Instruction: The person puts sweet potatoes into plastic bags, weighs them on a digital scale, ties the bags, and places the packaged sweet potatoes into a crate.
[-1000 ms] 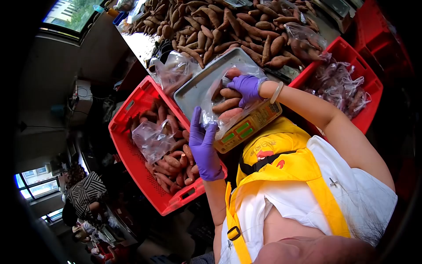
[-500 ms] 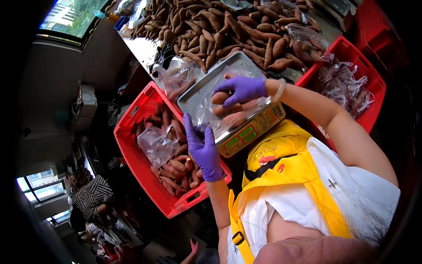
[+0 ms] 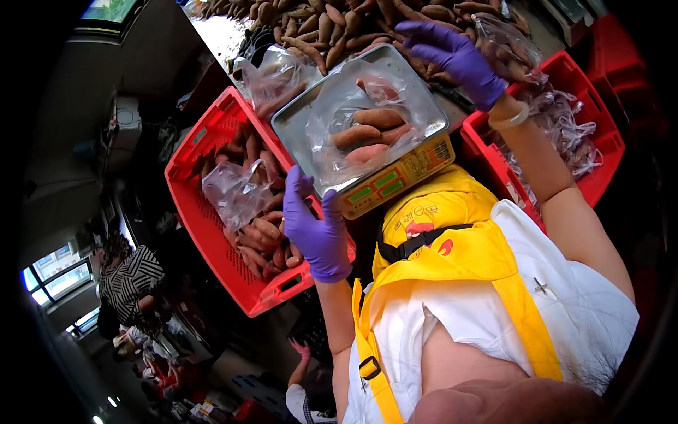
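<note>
A steel-topped digital scale (image 3: 288, 119) carries a clear plastic bag (image 3: 321, 134) with several sweet potatoes (image 3: 382, 118) on and in it. My left hand (image 3: 321, 237), in a purple glove, is at the scale's near left corner, thumb and fingers apart, beside the bag's edge. My right hand (image 3: 462, 65), gloved the same way, hovers past the scale's far right corner with fingers spread and nothing in it. It is close to the loose sweet potato pile (image 3: 339, 28) and to another bag of sweet potatoes (image 3: 505, 46).
A red crate (image 3: 185, 187) of sweet potatoes and bags stands left of the scale. Another red crate (image 3: 600, 169), holding bagged ones, stands to the right. One filled bag (image 3: 277, 79) lies by the scale's far left corner. Other people (image 3: 134, 283) are at the lower left.
My right hand has let go of a sweet potato on the scale and moved away to the far right. My left hand stays near the scale's corner. The view has shifted slightly.
</note>
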`<state>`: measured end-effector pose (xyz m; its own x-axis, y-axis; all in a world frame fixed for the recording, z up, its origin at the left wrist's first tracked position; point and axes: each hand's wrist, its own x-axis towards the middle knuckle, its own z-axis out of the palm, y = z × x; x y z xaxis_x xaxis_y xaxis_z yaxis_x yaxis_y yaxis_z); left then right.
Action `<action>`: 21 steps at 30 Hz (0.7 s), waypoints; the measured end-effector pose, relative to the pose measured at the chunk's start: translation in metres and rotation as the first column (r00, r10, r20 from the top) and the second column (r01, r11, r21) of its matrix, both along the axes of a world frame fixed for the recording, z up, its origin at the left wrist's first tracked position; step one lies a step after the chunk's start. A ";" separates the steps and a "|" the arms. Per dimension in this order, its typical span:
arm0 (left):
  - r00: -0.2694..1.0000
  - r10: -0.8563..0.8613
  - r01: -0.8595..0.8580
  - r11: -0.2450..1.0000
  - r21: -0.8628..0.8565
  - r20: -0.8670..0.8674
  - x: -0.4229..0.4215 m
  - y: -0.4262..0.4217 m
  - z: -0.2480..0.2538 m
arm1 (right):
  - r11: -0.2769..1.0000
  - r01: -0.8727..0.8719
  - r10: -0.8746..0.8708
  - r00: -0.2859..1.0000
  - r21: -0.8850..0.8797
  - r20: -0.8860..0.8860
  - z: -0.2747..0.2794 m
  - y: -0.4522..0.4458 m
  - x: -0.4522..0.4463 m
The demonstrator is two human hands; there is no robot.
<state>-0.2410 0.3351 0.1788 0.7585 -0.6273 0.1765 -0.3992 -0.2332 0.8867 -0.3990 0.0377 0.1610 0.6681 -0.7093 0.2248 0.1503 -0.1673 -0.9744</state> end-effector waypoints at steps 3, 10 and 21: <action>0.997 -0.065 0.057 0.988 0.141 0.049 -0.002 -0.022 -0.019 | 0.831 -0.081 0.057 0.997 -0.550 -0.061 -0.015 0.052 0.040; 0.752 -0.266 0.103 0.951 -0.291 -0.603 0.002 -0.035 0.004 | 0.415 -0.658 -0.341 0.528 -0.628 -0.778 -0.031 0.013 0.068; 0.814 -0.300 0.150 0.936 -0.318 -0.498 -0.005 -0.011 0.017 | -0.053 -0.352 -0.758 0.623 -0.934 -0.192 0.012 0.032 -0.066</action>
